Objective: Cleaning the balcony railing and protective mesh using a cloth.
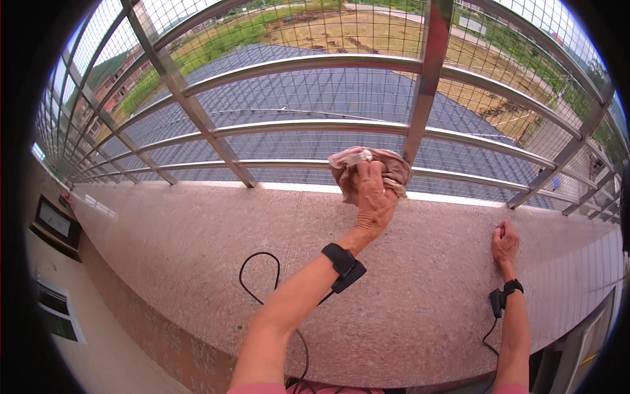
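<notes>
My left hand [375, 200] is closed on a crumpled pinkish-beige cloth [344, 172]. The cloth lies against the lower metal rail, beside the foot of an upright post [426, 85], at the far edge of a speckled pink stone ledge [197, 243]. Farther right, my right hand [505, 243] rests on the ledge with its fingers curled in, and nothing shows in it. Each wrist wears a black strap with a small box, the left strap [341, 261] and the right strap [512, 287], both with a black cable.
A metal railing [282, 64] with wire mesh runs along the ledge's far side. A loop of black cable [259, 255] lies on the ledge left of my left forearm. Beyond the mesh spreads a dark ribbed roof [315, 92]. The ledge's near edge curves by my body.
</notes>
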Tool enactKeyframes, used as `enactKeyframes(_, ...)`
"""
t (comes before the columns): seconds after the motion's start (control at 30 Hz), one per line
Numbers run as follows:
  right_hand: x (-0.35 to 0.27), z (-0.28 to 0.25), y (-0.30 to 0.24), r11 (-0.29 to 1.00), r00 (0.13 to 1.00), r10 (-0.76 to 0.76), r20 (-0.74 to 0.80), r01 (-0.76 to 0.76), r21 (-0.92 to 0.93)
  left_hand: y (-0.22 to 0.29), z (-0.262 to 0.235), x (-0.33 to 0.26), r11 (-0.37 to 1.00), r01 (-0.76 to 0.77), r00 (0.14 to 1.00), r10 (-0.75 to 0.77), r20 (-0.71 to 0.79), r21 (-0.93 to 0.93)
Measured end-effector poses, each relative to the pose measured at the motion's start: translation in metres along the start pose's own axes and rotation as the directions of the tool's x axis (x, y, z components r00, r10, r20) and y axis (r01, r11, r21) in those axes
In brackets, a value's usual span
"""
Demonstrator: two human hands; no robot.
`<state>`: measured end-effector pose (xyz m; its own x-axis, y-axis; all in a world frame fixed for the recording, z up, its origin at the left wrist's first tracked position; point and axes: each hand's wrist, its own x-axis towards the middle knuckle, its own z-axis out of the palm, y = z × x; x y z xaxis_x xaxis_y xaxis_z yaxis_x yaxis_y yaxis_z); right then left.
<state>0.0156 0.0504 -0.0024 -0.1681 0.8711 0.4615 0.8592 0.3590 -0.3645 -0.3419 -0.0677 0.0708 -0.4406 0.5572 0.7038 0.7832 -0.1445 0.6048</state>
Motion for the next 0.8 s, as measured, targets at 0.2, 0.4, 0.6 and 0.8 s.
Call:
enactKeyframes(0.2,-0.001,0.001,0.002,0.999,0.999,-0.036,-0.007,0.036,-0.009,-0.052,-0.052,-0.004,0.850,-0.527,0.786,0.491,0.375,-0.007)
enactKeyframes(0.4,0.000,-0.004,-0.007,0.999,0.997,0.023,0.074,-0.021,-0.037,-0.115,-0.119,-0.015,0.947,0.314,0.915,-0.319,0.247,0.061)
enactKeyframes(0.6,-0.001,-0.009,0.001,0.999,1.000,-0.013,0.015,0.013,-0.030,-0.225,-0.196,-0.006,0.338,0.560,0.504,-0.864,-0.013,-0.756)
enactKeyframes(0.8,0.000,0.020,-0.038,1.000,0.999,0.008,0.032,-0.009,0.028,-0.292,-0.165,-0.014,0.696,0.704,0.705,-0.658,-0.264,0.144)
